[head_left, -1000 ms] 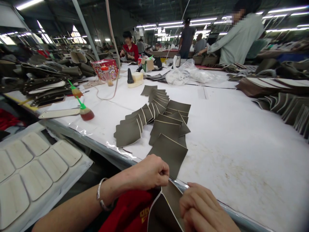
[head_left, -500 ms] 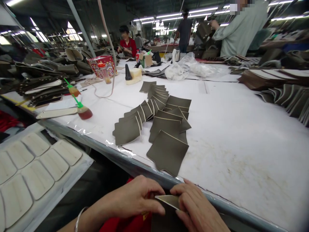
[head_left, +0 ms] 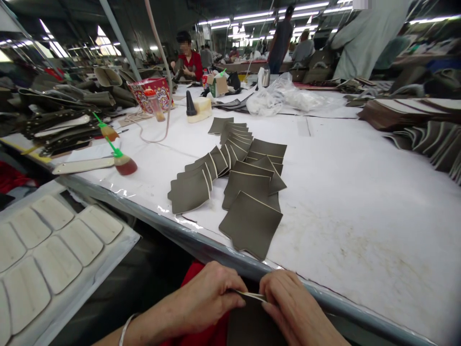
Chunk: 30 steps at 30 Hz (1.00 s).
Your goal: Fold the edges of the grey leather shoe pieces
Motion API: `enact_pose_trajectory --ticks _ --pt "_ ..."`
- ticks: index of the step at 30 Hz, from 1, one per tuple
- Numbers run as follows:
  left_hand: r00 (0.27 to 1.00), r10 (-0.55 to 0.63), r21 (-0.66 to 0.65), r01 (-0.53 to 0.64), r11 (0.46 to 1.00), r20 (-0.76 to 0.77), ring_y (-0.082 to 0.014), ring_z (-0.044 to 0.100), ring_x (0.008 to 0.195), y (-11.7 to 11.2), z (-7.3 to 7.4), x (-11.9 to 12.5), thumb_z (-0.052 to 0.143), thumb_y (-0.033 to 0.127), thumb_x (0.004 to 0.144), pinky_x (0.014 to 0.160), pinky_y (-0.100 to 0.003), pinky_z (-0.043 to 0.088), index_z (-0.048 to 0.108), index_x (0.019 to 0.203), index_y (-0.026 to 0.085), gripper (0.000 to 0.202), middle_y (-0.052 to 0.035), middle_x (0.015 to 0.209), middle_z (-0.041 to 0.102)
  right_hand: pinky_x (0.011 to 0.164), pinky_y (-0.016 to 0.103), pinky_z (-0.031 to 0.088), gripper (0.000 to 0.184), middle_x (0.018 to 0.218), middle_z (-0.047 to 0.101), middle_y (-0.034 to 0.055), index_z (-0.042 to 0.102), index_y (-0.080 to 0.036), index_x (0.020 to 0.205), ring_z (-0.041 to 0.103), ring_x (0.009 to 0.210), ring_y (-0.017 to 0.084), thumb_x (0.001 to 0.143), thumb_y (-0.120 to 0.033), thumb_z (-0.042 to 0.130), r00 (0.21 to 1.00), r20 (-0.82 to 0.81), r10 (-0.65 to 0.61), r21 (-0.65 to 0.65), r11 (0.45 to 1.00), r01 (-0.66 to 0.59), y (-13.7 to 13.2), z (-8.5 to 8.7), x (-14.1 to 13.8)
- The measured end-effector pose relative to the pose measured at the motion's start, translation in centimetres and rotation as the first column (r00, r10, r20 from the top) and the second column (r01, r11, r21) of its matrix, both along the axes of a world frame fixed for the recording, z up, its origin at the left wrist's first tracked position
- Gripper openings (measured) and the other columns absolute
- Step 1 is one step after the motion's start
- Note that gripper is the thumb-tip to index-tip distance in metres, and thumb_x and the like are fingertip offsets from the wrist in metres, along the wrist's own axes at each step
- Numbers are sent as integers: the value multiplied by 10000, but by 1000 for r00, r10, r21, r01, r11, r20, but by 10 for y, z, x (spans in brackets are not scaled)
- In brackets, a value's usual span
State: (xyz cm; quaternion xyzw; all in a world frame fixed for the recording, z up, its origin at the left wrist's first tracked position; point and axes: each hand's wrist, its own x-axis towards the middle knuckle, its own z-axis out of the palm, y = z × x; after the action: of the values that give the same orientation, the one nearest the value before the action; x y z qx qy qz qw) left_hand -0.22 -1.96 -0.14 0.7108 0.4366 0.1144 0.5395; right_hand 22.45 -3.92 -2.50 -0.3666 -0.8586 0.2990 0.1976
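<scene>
At bottom centre I note the left hand [head_left: 211,298] and right hand [head_left: 293,307], fingers closed, pinching the top rim of a flat olive-grey leather panel [head_left: 248,317] just below the white desk [head_left: 360,202] edge. Matching smooth cream-edged panels [head_left: 250,223] lie fanned mid-frame. Print on the red patterned tub [head_left: 151,92], upper left, is unreadable.

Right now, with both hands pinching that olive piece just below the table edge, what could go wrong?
1. The left hand and right hand pinch the olive piece only along its thin upper edge, below the table edge. It might slip from so slight a grip.
2. The nearest laid piece sits close to that edge, just beyond the knuckles. A lifted hand could nudge it and disorder the overlapping rows.
</scene>
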Motion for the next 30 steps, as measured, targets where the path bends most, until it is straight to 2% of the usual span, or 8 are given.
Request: enact_pose_trajectory --ticks 5,9,13,18,23,26,28,30 --pt "1000 -23 23 24 999 -18 -125 636 768 -3 -5 0 622 130 857 694 -193 401 760 835 176 147 9 795 714 772 348 448 210 893 581 9 417 -245 880 530 828 206 954 -48 423 1000 28 -2 -21 1000 3 0 0 0" --pt "991 -71 123 84 989 -109 -146 637 834 -5 -6 4 588 159 913 754 -214 405 747 861 195 171 1 842 728 743 343 445 202 905 592 19 435 -239 885 526 824 208 953 -49 425 998 55 11 -25 1000 -9 -1 -2 1" --pt "979 -120 204 154 967 -167 -158 625 888 -6 -5 13 564 203 956 802 -237 403 734 944 229 172 10 901 737 698 328 444 216 876 594 22 433 -233 871 526 784 201 943 -30 411 998 52 18 35 999 -20 -2 -3 0" --pt "962 -152 266 211 941 -226 -181 630 884 -10 -11 21 533 180 966 781 -262 403 716 906 199 194 -17 902 737 638 315 442 229 847 593 28 448 -227 845 531 740 202 920 -15 405 995 99 6 110 994 -17 -4 -4 -3" --pt "969 -137 266 190 945 -205 -167 627 843 -11 -14 21 536 226 978 739 -259 379 707 893 200 193 -4 859 722 701 318 472 203 845 598 16 446 -227 825 545 785 197 935 -61 486 999 18 -31 -8 999 31 -5 -4 5" --pt "968 -148 276 201 940 -202 -155 610 802 -10 -13 21 517 229 989 717 -262 357 695 858 197 223 10 816 703 738 309 480 184 898 619 15 502 -218 936 566 833 189 892 -50 562 995 -26 -97 -108 990 94 -4 -2 10" --pt "967 -159 268 209 941 -197 -151 606 793 -10 -11 21 511 221 990 707 -263 351 690 842 194 234 12 806 696 780 329 463 204 936 655 13 544 -220 993 582 870 194 883 -56 595 998 -1 -64 -142 988 63 -3 1 10" --pt "970 -150 246 195 949 -190 -151 611 802 -10 -10 22 521 226 986 704 -262 352 698 855 193 223 10 814 696 817 357 428 145 920 686 0 589 -229 967 596 866 197 912 -95 599 999 34 2 -138 990 3 -1 2 8"
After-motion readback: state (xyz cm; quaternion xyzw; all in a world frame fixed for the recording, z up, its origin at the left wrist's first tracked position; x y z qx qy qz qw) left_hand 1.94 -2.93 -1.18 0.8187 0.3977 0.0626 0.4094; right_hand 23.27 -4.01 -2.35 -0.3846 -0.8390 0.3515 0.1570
